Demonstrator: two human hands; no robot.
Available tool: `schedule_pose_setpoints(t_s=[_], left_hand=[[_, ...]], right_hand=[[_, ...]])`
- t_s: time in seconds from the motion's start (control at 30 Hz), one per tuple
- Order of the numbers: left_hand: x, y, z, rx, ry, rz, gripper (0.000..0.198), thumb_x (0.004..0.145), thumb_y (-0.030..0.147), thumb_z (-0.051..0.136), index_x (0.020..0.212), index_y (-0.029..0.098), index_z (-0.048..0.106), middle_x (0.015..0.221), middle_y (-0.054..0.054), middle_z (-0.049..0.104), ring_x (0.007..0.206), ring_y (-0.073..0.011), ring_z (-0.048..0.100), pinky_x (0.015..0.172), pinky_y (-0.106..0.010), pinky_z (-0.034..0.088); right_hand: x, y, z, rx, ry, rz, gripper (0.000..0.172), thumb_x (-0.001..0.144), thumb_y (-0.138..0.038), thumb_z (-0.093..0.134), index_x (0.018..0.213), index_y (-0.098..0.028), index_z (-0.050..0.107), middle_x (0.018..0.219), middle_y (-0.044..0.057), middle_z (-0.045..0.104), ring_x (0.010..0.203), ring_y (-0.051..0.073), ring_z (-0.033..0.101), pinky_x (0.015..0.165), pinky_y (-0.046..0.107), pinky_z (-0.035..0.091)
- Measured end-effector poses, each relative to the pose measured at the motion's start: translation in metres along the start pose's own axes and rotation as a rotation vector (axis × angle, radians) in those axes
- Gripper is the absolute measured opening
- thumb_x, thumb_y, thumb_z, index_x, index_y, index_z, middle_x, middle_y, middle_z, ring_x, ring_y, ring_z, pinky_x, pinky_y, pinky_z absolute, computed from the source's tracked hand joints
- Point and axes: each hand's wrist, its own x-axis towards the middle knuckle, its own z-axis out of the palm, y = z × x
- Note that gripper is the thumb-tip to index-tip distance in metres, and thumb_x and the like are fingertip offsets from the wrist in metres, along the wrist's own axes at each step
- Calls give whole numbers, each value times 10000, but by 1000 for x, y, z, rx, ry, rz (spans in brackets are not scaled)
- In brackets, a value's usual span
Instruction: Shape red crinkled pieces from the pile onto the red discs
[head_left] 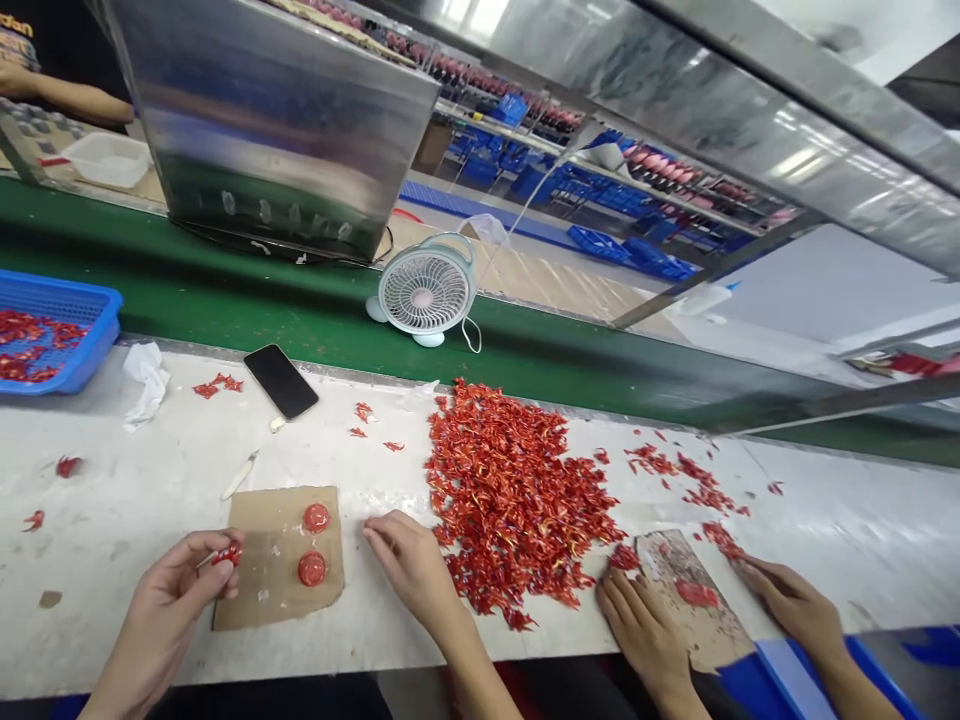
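My left hand (pixel 176 590) pinches a small glossy red piece (pixel 227 553) between thumb and fingers, over the left edge of a cardboard sheet (pixel 285 510). Two round red discs (pixel 316 517) lie on the cardboard, one nearer me than the other. To the right of the sheet, my right hand (pixel 409 560) hovers or rests low over the white table, its thumb and fingertips drawn together. Whatever those fingertips may hold is too small to make out. Beside that hand spreads a big heap of small red pointed pieces (pixel 517 490).
A co-worker's hands (pixel 645 625) work at another cardboard piece (pixel 679 560) on the right. Behind the table (pixel 172 480) runs a green belt (pixel 300 310) with a small fan (pixel 424 290). A phone (pixel 281 382), a knife (pixel 240 475) and a blue basket (pixel 101 320) are leftward.
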Motion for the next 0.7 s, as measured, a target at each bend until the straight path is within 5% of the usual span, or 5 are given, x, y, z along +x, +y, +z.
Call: schedule_pose_setpoints(t_s=[0.2,0.7], left_hand=[[2,-7,-12,18,-43,14,429,750,382,809,1133,201,739,1272,-114,685,900,-191,686,807,-238,578],[-4,-17,-11,31,-25,-40,401,790,411,775,1140,222,732,1165,-89,740,948,-205,709,767,-223,569]], right_hand=[[15,-25,16,712,-149,339,295,855,-464,702,851,-170,734,743,25,722,591,137,620,555,253,499],[33,-20,37,710,-133,467,422,703,-543,813,744,-139,700,624,21,685,528,111,579,517,226,460]])
